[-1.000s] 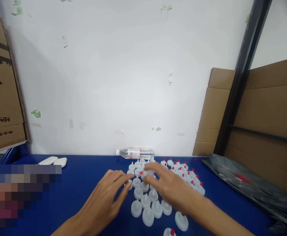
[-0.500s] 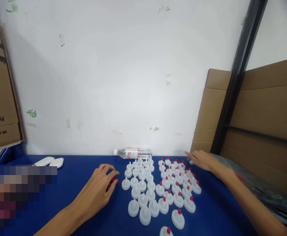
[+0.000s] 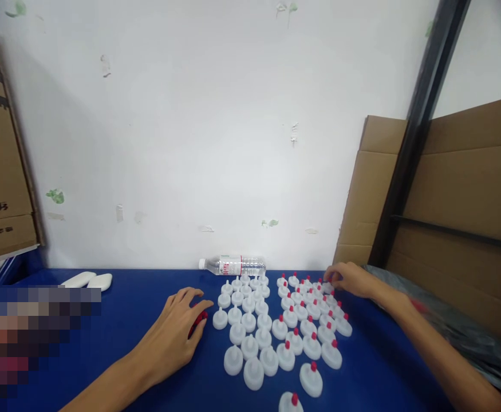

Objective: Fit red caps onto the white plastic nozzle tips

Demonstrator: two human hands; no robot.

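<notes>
On the blue table, my left hand (image 3: 176,326) rests with its fingers spread and curved over small red caps (image 3: 198,321), partly hidden under the palm. Beside it stand several white nozzle lids with bare tips (image 3: 248,321), in loose rows with the spouts up. Further right are several white nozzle lids with red caps on their tips (image 3: 308,327). At the far right corner of that group my right hand (image 3: 348,279) has its fingers curled closed at a white nozzle lid (image 3: 327,288), whose tip is hidden by the fingers.
A clear plastic bottle (image 3: 237,265) lies on its side against the white wall. Two white oval pieces (image 3: 99,282) lie at the back left, near a pixelated patch. Cardboard (image 3: 368,189), a dark metal post (image 3: 405,160) and grey plastic sheeting (image 3: 460,332) border the right side.
My right hand has drawn its fingers in and down onto the lid at the back right corner. My left hand has stayed over the red caps, with its fingers slightly more raised.
</notes>
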